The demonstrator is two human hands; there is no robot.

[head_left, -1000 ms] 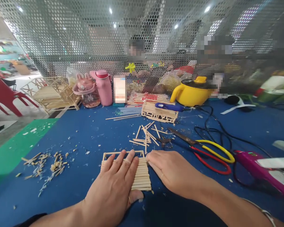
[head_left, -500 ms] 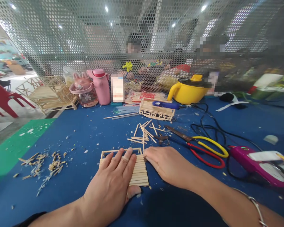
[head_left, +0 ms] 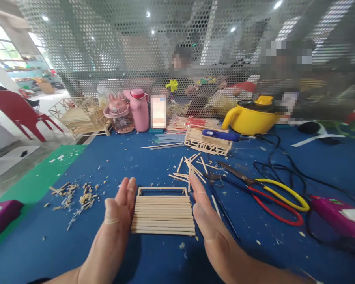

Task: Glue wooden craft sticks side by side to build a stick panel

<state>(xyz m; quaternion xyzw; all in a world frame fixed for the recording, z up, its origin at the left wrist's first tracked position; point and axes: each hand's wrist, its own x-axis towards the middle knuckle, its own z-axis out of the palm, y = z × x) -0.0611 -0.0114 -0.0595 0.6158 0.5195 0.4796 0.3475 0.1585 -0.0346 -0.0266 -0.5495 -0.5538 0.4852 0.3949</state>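
Note:
A flat panel of thin wooden sticks [head_left: 163,213], laid side by side with a small frame at its far end, lies on the blue table [head_left: 112,165]. My left hand [head_left: 115,221] stands on edge against the panel's left side, fingers straight and together, holding nothing. My right hand [head_left: 208,221] stands on edge against its right side, fingers also straight, holding nothing. The panel sits squeezed between both palms.
Loose sticks [head_left: 191,169] lie just beyond the panel. Red-and-yellow scissors [head_left: 266,187] and a pink glue gun [head_left: 337,215] with black cords lie right. Stick scraps [head_left: 73,195] lie left. At the back: a stick frame [head_left: 207,144], yellow pot [head_left: 253,116], pink bottles [head_left: 139,110], mesh screen, people behind it.
My left hand has lifted off the top of the panel and turned on edge at its left side. My right hand has turned on edge at its right side. The view shifted slightly.

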